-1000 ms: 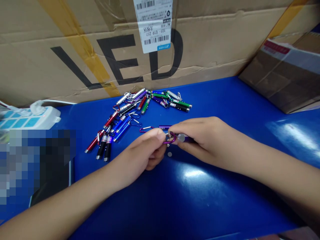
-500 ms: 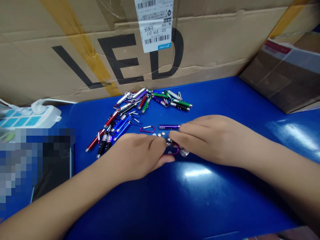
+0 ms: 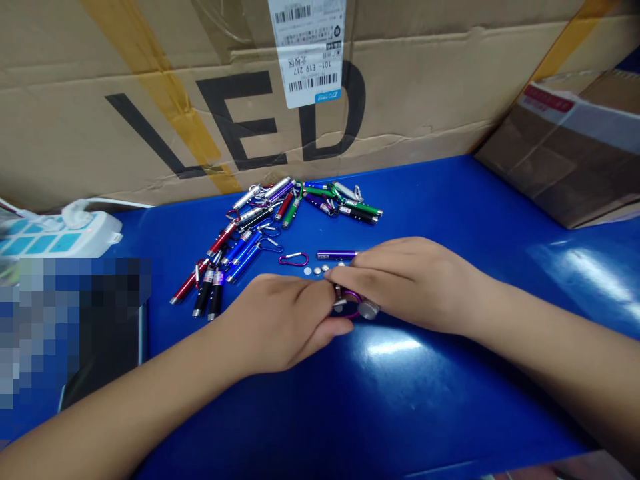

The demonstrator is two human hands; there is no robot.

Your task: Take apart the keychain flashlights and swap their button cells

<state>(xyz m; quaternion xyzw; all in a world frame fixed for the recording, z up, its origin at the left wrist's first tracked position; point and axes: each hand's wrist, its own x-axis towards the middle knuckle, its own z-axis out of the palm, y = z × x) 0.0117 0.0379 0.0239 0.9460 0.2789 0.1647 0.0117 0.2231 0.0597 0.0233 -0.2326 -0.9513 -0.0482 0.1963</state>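
Observation:
My left hand (image 3: 287,323) is closed, its thumb and fingers pinching a purple carabiner (image 3: 357,303) with a small metal piece at its top. Against it works my right hand (image 3: 415,283), also closed, fingertips on that metal piece; its exact grip is hidden. Below the right fingers shows a silver cylinder end (image 3: 369,309); whether it is held or lies on the table I cannot tell. Just beyond the hands lie a purple metal tube (image 3: 337,255), several button cells (image 3: 317,271) and a loose magenta carabiner (image 3: 294,259).
A pile of small penlights (image 3: 243,260) with carabiners, in several colours, spreads behind the hands on the blue table (image 3: 310,413). A large cardboard box (image 3: 415,87) walls off the back. Left is a white power strip (image 3: 95,233); right, a smaller carton (image 3: 540,160).
Both hands have shifted slightly down in the picture and stay close together. The silver cylinder end shows a little more, and the right fingers have moved a bit at the metal piece.

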